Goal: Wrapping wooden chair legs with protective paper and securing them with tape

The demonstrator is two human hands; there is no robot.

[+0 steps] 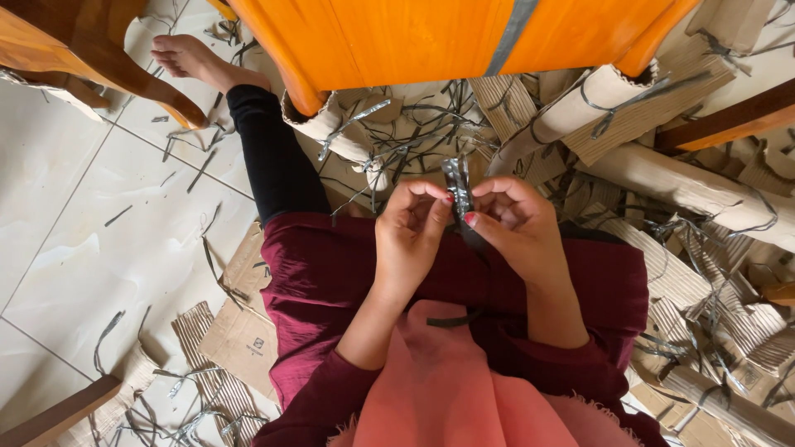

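Both hands, left hand (410, 236) and right hand (517, 223), pinch a crumpled grey tape strip (457, 186) above the lap, apparently mid-peel, beside cardboard rolls (662, 178) littering the floor (91, 223).

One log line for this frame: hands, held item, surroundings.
left hand: pinching strip | right hand: pinching strip | around: cardboard rolls, floor scraps

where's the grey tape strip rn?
In the head view, the grey tape strip is centre frame, pinched between the left hand and right hand above the lap, just below the orange wooden furniture.
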